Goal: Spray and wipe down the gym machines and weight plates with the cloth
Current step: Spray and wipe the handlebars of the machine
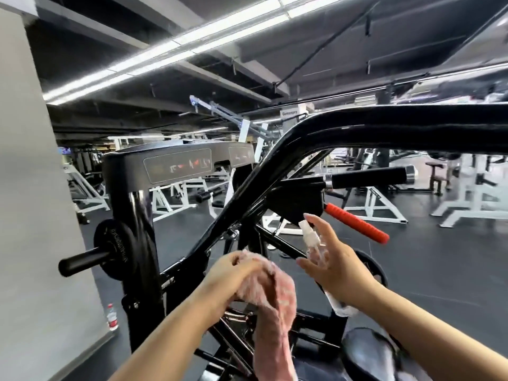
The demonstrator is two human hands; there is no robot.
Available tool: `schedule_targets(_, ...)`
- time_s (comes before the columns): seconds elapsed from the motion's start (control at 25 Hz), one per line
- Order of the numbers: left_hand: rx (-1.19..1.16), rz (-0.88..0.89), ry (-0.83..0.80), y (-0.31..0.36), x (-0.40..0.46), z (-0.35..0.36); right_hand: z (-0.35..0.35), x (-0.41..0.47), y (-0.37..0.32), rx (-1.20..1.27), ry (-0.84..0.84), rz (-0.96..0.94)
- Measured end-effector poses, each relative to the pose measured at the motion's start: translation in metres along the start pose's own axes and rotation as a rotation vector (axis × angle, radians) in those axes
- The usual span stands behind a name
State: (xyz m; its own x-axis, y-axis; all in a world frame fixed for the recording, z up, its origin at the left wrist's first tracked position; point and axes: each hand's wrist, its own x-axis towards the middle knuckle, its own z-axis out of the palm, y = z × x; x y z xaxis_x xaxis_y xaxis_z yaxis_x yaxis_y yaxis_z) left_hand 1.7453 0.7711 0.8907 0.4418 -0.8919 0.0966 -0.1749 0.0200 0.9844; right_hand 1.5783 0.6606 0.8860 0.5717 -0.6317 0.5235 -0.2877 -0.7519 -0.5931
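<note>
Nearest to us, our left hand (233,273) bunches the pink cloth (270,295) in curled fingers, the loose tail of it hanging down toward the bottom edge over the black seat pad (368,353) and the lower frame. We judge the cloth soft, light and floppy, so it handles best gathered into a pad in the palm, as it is now, with the tail tucked in so that it does not snag on the linkages. Just right of it, our right hand (334,266) wraps around a clear spray bottle (313,243), the index finger lifted over the white nozzle, which points up and left toward the machine's black arm (275,171). The bottle looks light, thin-walled and likely slick if wet, so a grip around the body below the pump seems right. Beyond the hands, the arm rises from lower left to the upper right, carrying a black foam grip (368,177) and a red handle (357,224). To the left, a black weight plate (121,248) sits on its peg against the upright; it is heavy and rigid, best wiped in place. A small bottle (112,317) stands on the floor by the grey wall, and white machines (472,193) fill the far room.
</note>
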Motion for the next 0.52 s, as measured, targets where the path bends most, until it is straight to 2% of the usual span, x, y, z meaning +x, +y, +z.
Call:
schedule_targets(0.12, -0.139, 0.118, -0.046, 0.004, 0.032, 0.013, -0.006, 0.004, 0.013, 0.001, 0.051, -0.045)
schedule_targets(0.28, -0.111, 0.265, -0.163, 0.004, 0.073, 0.038, -0.013, 0.018, 0.037, 0.158, 0.148, 0.037)
schedule_targets(0.36, -0.024, 0.385, -0.1, 0.009, 0.093, 0.052, -0.017, 0.027, 0.039, 0.319, 0.179, 0.073)
schedule_targets(0.52, 0.252, 0.658, 0.2, 0.032, 0.137, 0.068, -0.026, 0.042, 0.036, 0.602, 0.27, 0.16)
